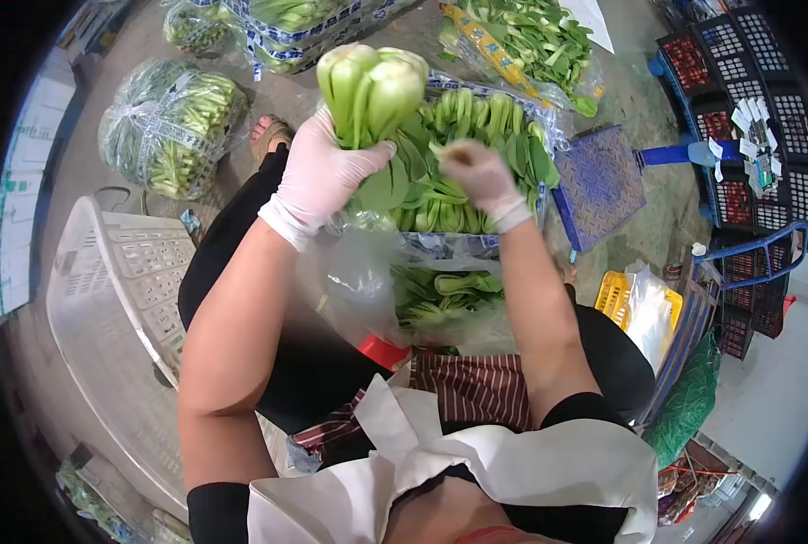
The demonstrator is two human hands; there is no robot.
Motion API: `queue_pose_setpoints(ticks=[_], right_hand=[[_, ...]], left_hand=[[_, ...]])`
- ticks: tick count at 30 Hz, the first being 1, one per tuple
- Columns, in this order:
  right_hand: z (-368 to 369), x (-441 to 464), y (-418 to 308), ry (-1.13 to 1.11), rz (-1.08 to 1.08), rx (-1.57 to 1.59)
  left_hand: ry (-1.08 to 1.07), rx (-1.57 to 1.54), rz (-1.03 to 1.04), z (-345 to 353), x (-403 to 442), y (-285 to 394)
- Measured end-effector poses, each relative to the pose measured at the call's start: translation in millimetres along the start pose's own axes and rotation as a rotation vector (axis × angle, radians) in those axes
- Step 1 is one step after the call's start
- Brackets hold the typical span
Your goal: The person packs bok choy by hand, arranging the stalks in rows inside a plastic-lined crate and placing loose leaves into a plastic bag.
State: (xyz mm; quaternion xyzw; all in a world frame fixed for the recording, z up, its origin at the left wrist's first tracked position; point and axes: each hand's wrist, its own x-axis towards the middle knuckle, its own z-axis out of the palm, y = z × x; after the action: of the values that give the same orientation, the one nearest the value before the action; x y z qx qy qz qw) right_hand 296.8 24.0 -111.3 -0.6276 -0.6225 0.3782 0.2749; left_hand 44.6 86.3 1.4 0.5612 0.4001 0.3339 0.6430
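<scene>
My left hand (318, 177), in a thin whitish glove, is wrapped round several heads of bok choy (372, 86), their pale bases upward and leaves hanging down. To its right my right hand (481, 177), also gloved, is smeared by motion. Its fingers are curled in, and a small pale bit shows at their tips; I cannot make out what it is. Below both hands lies a packed layer of bok choy (490, 113) in a plastic-lined container. Closer to my body, more loose bok choy (454, 286) sits beside a clear plastic bag (359, 286).
A white plastic crate (136, 263) stands at my left, with a wrapped bundle of greens (173, 131) beyond it. On the right are a blue platform scale (599, 186), a yellow basket (613, 295) and stacked black crates (726, 72). Loose greens (531, 41) lie ahead.
</scene>
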Motion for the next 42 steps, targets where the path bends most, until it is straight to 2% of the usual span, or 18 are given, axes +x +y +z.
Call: queue_pose_setpoints(ticks=[2,3,5,6,8,13,16,21,22,25,27,29,31,33,34,36,39,42], right_hand=[[28.3,-12.6,6.3,-0.008,0.422,-0.733],[38.8,-22.4,23.1,-0.011,0.422,-0.730],[46.7,-36.1,58.5,0.234,0.135,-0.767],[38.6,-37.4,55.0,0.193,0.210,-0.667],[16.7,-44.7,34.7,0.234,0.229,-0.371],[-57.6,-60.7,-92.1,0.081,-0.014,-0.489],[-71.2,-54.8,-142.0,0.034,-0.113,-0.165],[-39.8,-15.6,-159.9,-0.037,-0.200,0.890],[-35.2,-6.9,-155.7,-0.077,-0.272,0.907],[-21.2,11.6,-133.8,-0.086,-0.182,1.218],[-10.5,34.8,-96.0,0.097,-0.013,1.083],[14.8,60.3,-51.3,0.235,0.161,0.535],[52.5,81.1,44.2,0.283,0.087,-0.074],[66.4,81.7,65.5,0.169,0.495,-0.206],[52.7,64.5,33.3,0.009,0.471,-0.562],[50.5,59.5,41.6,0.064,0.330,-0.534],[32.3,40.3,34.3,0.376,0.076,-0.269],[-9.0,11.8,3.2,0.350,0.177,-0.101]], left_hand=[[0.018,-0.002,0.009,-6.1,3.5,3.7],[0.030,-0.011,0.006,-7.5,2.6,4.2],[0.050,-0.008,0.003,-9.9,1.2,5.6],[0.040,0.010,0.015,-11.4,0.3,6.2],[0.023,0.021,0.014,-11.3,-4.9,6.6],[-0.226,-0.064,-0.137,-6.4,-12.1,16.2],[-0.309,-0.071,-0.149,-2.7,-19.0,18.1],[-0.275,-0.261,-0.018,-6.0,-22.0,15.7],[-0.230,-0.300,-0.004,-7.3,-21.0,13.5],[-0.160,-0.401,0.053,-9.3,-17.7,16.0],[-0.094,-0.446,0.016,-16.5,-15.0,16.0],[0.007,-0.447,0.020,-23.4,-11.9,12.7],[0.071,-0.445,0.049,-30.4,-11.1,13.2],[0.072,-0.445,0.054,-38.5,-9.6,15.6],[0.070,-0.449,0.055,-41.4,-9.7,16.9],[0.087,-0.464,0.073,-43.8,-8.8,20.6],[0.115,-0.496,0.094,-44.6,-10.4,25.2],[0.132,-0.511,0.102,-48.4,-10.8,27.4]])
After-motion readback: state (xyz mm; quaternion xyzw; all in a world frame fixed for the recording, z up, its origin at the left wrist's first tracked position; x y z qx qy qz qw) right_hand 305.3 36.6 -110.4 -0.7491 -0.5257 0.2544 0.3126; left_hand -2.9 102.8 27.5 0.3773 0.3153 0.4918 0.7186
